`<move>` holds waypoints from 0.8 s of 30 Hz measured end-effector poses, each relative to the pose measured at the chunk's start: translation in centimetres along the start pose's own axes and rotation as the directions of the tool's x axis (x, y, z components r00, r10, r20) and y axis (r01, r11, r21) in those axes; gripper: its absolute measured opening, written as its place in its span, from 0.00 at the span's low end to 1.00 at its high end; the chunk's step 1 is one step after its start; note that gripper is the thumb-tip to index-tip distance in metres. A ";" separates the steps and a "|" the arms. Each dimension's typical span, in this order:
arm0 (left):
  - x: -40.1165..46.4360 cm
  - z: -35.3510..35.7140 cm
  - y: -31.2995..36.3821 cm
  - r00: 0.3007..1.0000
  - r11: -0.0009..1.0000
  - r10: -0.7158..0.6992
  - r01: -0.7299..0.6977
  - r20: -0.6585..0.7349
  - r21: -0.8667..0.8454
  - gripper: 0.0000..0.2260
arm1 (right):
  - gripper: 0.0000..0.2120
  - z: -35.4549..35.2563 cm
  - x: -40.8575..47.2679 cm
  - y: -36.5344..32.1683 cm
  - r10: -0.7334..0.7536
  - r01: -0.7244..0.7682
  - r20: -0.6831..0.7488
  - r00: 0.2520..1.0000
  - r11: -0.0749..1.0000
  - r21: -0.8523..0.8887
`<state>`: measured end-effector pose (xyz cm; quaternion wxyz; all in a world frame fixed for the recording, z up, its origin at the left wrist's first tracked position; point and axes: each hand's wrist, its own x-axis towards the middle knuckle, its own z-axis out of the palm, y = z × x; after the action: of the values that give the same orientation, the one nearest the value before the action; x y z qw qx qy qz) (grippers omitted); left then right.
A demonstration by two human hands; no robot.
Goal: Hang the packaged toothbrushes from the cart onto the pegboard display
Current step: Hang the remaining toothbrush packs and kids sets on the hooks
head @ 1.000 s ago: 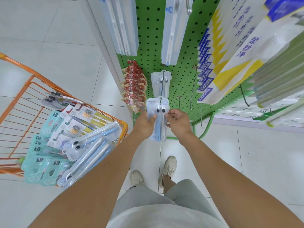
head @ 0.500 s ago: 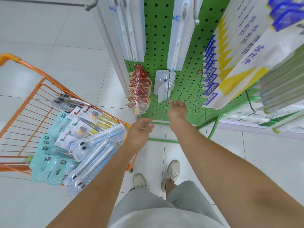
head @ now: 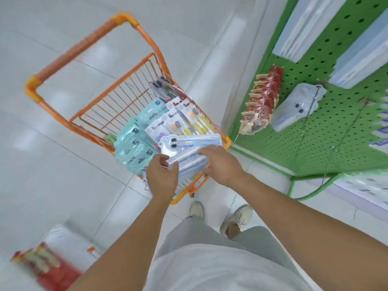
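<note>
An orange wire cart [head: 69,124] holds several packaged toothbrushes: teal packs [head: 134,141], white-and-yellow packs [head: 178,120] and clear blue packs [head: 195,141] on top at the near end. My left hand [head: 161,179] curls its fingers and thumb round the near end of a clear blue pack. Beside it, my right hand [head: 220,164] lies with straight fingers on the same stack. On the green pegboard [head: 336,127] to the right, clear blue packs [head: 294,110] hang on a hook.
Red packs [head: 262,97] hang on a peg left of the clear ones, with bare hooks [head: 354,120] to their right. White packs hang higher on the board. A blurred red box [head: 46,267] sits on the tiled floor at bottom left. My shoes [head: 237,219] stand just behind the cart.
A second ago both hands held a clear blue pack at the peg; it now hangs there. Both hands came away, and my view swung left and down to the cart, where they now reach.
</note>
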<state>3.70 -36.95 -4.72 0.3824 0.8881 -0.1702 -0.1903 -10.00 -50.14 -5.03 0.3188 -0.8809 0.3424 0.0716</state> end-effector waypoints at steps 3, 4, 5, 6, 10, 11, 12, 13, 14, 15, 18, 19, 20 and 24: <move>-0.2 -1.1 -3.3 0.999 0.989 0.022 -0.017 -0.033 0.149 0.21 | 0.37 0.8 3.3 -2.1 -0.070 0.074 0.026 0.997 0.978 -0.194; -0.3 -1.6 -4.2 0.999 0.980 0.015 -0.009 -0.029 0.197 0.24 | 0.38 0.9 4.3 -2.6 -0.057 0.059 0.016 0.998 0.977 -0.204; -0.2 -1.9 -5.3 1.000 0.973 -0.001 0.005 -0.017 0.229 0.26 | 0.38 0.9 5.2 -2.9 -0.033 0.036 0.022 0.999 0.980 -0.193; -0.3 -2.3 -6.3 1.000 0.970 -0.021 0.019 0.002 0.242 0.27 | 0.37 0.9 6.0 -3.2 -0.004 0.013 0.048 0.999 0.985 -0.175; -1.1 -3.4 -8.9 0.988 0.990 -0.100 0.087 0.117 0.111 0.22 | 0.26 1.6 6.9 -4.0 0.035 -0.018 0.081 0.996 0.979 -0.204; -1.3 -3.6 -9.1 0.986 0.995 -0.095 0.090 0.138 0.042 0.20 | 0.24 1.9 6.6 -4.0 0.032 -0.015 0.077 0.997 0.977 -0.211; -1.4 -3.9 -8.9 0.985 0.995 -0.091 0.095 0.148 -0.021 0.18 | 0.23 2.2 6.2 -4.1 0.015 0.004 0.080 0.997 0.973 -0.232; -1.4 -4.1 -8.7 0.983 0.991 -0.094 0.107 0.155 -0.080 0.16 | 0.22 2.4 5.8 -4.1 -0.006 0.031 0.096 0.995 0.965 -0.259; -1.3 -4.2 -8.3 0.982 0.985 -0.096 0.118 0.165 -0.126 0.16 | 0.22 2.5 5.4 -4.1 -0.027 0.057 0.114 0.993 0.961 -0.272; -1.2 -4.3 -7.9 0.980 0.980 -0.085 0.114 0.178 -0.160 0.15 | 0.21 2.7 5.1 -4.0 -0.042 0.075 0.132 0.990 0.964 -0.256; -0.6 -5.2 -5.5 0.980 0.967 0.002 0.048 0.197 -0.251 0.15 | 0.22 3.3 4.2 -3.8 -0.085 0.096 0.152 0.985 0.993 -0.069; -0.3 -5.7 -4.8 0.982 0.956 0.010 0.045 0.186 -0.288 0.15 | 0.23 3.5 4.0 -3.8 -0.098 0.097 0.132 0.986 0.995 0.012; 0.1 -6.1 -4.2 0.984 0.940 0.004 0.057 0.179 -0.337 0.15 | 0.24 3.5 4.0 -3.7 -0.099 0.092 0.113 0.989 0.993 0.069; 1.9 -8.2 -3.4 0.987 0.837 -0.139 0.163 0.085 -0.522 0.15 | 0.22 3.2 4.7 -3.5 -0.048 0.036 0.172 0.984 0.997 0.074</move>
<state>9.72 -30.54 -2.43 0.5913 0.7554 -0.0490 -0.2783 -3.89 -48.85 -7.33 0.3796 -0.8666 0.2970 0.1290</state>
